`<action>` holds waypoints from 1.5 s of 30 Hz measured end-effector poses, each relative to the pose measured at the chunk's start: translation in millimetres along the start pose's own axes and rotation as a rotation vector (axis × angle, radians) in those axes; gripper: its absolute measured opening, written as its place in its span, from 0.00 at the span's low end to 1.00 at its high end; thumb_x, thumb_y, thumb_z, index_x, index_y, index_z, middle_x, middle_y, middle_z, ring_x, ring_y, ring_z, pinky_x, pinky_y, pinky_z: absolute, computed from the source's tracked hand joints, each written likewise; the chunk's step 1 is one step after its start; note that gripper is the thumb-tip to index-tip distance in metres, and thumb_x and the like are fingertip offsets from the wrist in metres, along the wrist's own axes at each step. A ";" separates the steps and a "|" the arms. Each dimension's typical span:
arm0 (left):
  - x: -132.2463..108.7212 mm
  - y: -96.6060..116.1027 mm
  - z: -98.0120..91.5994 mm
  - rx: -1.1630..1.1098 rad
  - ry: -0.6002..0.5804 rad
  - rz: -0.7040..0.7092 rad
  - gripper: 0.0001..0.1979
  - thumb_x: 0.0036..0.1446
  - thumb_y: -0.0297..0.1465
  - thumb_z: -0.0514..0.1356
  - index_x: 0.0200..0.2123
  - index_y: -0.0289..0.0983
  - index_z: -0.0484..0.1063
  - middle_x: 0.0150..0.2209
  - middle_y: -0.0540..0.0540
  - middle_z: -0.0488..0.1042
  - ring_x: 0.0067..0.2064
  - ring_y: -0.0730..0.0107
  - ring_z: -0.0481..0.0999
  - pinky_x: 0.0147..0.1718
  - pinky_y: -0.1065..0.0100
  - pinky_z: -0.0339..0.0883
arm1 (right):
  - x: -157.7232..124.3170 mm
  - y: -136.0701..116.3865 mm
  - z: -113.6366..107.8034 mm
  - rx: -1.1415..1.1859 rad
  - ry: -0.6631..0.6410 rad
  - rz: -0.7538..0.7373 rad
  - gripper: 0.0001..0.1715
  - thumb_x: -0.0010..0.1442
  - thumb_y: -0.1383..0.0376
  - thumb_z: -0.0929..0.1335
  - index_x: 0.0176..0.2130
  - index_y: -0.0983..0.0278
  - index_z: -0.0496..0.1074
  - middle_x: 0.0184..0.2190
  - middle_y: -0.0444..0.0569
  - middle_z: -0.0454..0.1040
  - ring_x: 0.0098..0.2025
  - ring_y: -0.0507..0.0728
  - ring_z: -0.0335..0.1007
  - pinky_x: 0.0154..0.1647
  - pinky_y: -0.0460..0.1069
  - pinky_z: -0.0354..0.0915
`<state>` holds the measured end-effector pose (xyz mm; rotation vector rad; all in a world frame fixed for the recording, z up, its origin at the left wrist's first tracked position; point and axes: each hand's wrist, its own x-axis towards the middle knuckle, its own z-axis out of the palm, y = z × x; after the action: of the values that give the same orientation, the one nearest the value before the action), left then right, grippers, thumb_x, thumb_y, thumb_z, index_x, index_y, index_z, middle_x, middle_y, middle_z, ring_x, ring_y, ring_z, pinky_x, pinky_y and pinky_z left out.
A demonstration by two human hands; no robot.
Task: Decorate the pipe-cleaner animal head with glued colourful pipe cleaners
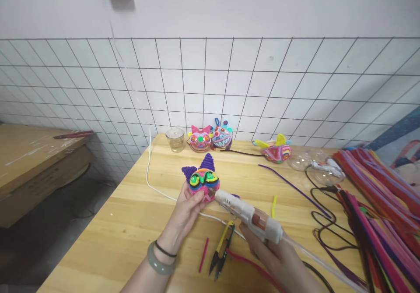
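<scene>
My left hand [187,214] is closed around a colourful pipe-cleaner cat head [202,180] with purple ears, holding it up just above the wooden table [131,223]. My right hand [272,249] grips a white hot glue gun [249,216]. The gun's nozzle touches the lower right side of the cat head. A clear glue stick [321,264] sticks out of the back of the gun.
Yellow-handled snips [222,250] and a short pink pipe-cleaner piece [203,254] lie below the hands. Finished pipe-cleaner heads [210,138] and a glass jar [175,139] stand by the tiled wall. Piles of pipe cleaners [377,196], clear plastic shells [311,164] and cables fill the right side.
</scene>
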<state>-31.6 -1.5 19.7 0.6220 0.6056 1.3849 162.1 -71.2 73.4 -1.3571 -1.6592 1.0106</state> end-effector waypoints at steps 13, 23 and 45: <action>-1.0 1.6 3.3 0.009 0.023 -0.003 0.25 0.45 0.28 0.69 0.48 0.38 0.68 0.44 0.42 0.78 0.46 0.57 0.78 0.45 0.57 0.72 | 1.6 3.3 -7.1 -0.040 -0.101 -0.016 0.11 0.64 0.55 0.62 0.34 0.60 0.64 0.24 0.39 0.58 0.25 0.51 0.54 0.25 0.45 0.59; -0.6 1.3 2.5 0.003 0.013 -0.007 0.26 0.46 0.28 0.69 0.49 0.39 0.68 0.46 0.41 0.77 0.47 0.56 0.77 0.46 0.56 0.72 | 1.1 6.1 -5.9 -0.057 -0.079 -0.026 0.11 0.64 0.57 0.62 0.43 0.59 0.65 0.24 0.39 0.58 0.25 0.51 0.54 0.24 0.45 0.59; -0.9 2.0 2.0 -0.005 -0.001 -0.018 0.25 0.47 0.29 0.68 0.49 0.38 0.69 0.46 0.41 0.77 0.48 0.54 0.77 0.49 0.51 0.69 | 0.9 15.5 -7.5 -0.101 -0.002 -0.043 0.12 0.62 0.54 0.63 0.37 0.60 0.67 0.23 0.40 0.59 0.22 0.51 0.54 0.18 0.44 0.57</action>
<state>-31.7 -2.3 22.6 0.6121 0.6060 1.3687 174.8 -67.6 62.3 -1.3800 -1.7543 0.9143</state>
